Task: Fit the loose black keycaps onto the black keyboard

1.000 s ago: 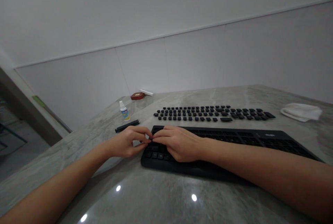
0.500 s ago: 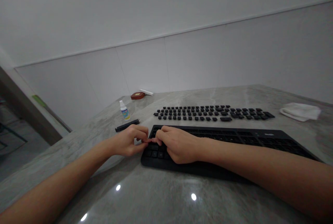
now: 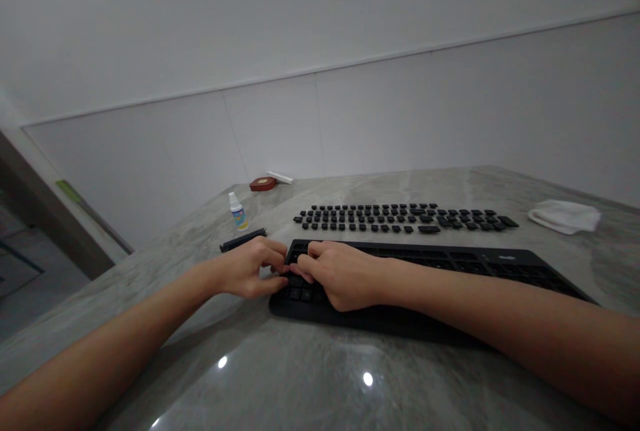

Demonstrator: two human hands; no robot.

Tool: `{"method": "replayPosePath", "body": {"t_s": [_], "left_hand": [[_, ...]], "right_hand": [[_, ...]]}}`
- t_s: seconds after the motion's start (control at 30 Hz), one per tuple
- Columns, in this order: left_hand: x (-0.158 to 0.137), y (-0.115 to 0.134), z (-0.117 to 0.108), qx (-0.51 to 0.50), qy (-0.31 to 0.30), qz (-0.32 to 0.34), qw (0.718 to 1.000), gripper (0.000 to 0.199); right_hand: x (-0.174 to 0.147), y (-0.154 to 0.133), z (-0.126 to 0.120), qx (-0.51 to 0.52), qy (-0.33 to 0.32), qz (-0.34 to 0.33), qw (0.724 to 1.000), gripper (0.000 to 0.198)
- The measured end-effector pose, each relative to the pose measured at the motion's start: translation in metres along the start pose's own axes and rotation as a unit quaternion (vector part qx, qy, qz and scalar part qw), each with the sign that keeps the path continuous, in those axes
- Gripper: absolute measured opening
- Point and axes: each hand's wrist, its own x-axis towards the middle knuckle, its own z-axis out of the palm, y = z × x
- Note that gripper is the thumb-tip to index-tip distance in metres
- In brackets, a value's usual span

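Observation:
A black keyboard lies on the grey marbled table under both hands, with caps on some front-left keys and most of the visible key area bare. At its left end my left hand has thumb and fingertips drawn close together by the keys. Curled fingers of my right hand press at the same spot from the right, almost touching the left fingertips. Whatever small piece may be between the fingers is hidden. Behind the keyboard, loose black keycaps are laid out in rows.
Left of the keyboard lies a long black piece, with a white spray bottle behind it. Farther back are a red-brown case and a white strip. A folded white cloth lies at right. The wall borders the table behind.
The view has shifted slightly. Both hands stay at the keyboard's left end, with only small changes in finger position.

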Motion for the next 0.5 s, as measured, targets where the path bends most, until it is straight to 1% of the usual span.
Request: {"method": "replayPosePath", "body": {"t_s": [0.13, 0.27, 0.4, 0.5], "left_hand": [[0.0, -0.001, 0.002, 0.003, -0.005, 0.007, 1.0, 0.018], [0.0, -0.004, 0.006, 0.013, 0.004, 0.022, 1.0, 0.018], [-0.004, -0.011, 0.009, 0.036, 0.024, 0.049, 0.998, 0.012], [-0.009, -0.018, 0.011, 0.056, 0.06, 0.056, 0.995, 0.011]], "right_hand": [[0.001, -0.004, -0.003, -0.015, -0.013, -0.003, 1.0, 0.024], [-0.001, 0.001, 0.005, 0.008, 0.008, 0.002, 1.0, 0.023], [-0.005, 0.008, 0.017, 0.068, 0.062, 0.014, 0.996, 0.026], [-0.006, 0.009, 0.022, 0.102, 0.142, -0.013, 0.985, 0.034]]}}
